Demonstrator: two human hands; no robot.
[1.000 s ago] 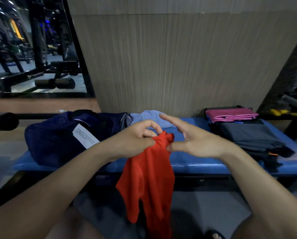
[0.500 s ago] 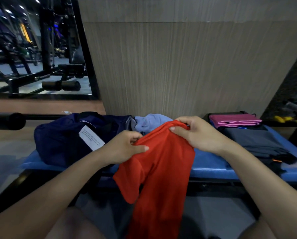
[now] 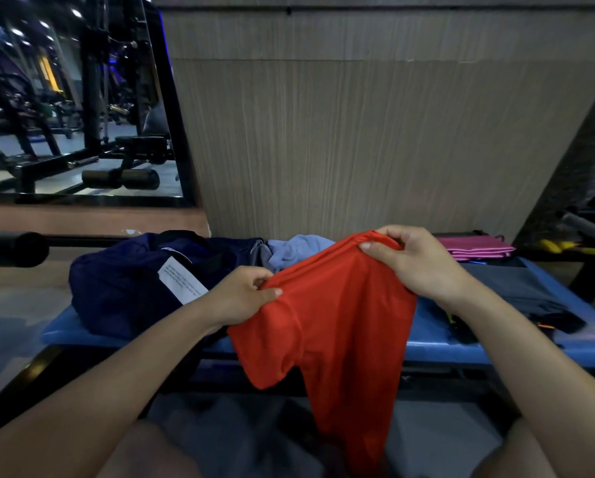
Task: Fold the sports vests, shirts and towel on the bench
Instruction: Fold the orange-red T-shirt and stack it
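Two hands hold one garment here: my left hand (image 3: 246, 294) pinches the near-left edge of a thin red-orange short-sleeved sports shirt (image 3: 334, 326), thumb over the fabric, while my right hand (image 3: 413, 262) grips the top edge higher and further right, fingers curled over a bunched fold. The shirt hangs in front of the padded blue table (image 3: 437, 334), its body draping down toward my lap and one sleeve dangling at the lower left.

My worry is the uneven hold. I judge the right hand has gathered more cloth than the left, so the shirt could go down twisted or creased; the slick fabric might also slip from the left pinch, and the hanging tail could catch the table's near edge as I lay it out.

On the table's left sits a crumpled dark navy garment (image 3: 134, 288) with a white care label (image 3: 182, 280), and just beside it to the right a rumpled pale blue cloth (image 3: 296, 251). On the far right lie a folded pink cloth (image 3: 475, 248) and, nearer, a folded dark grey garment (image 3: 527, 291). Behind stands a wood-grain wall panel (image 3: 375, 139); far left, a mirror (image 3: 65, 98) shows dim gym machines.
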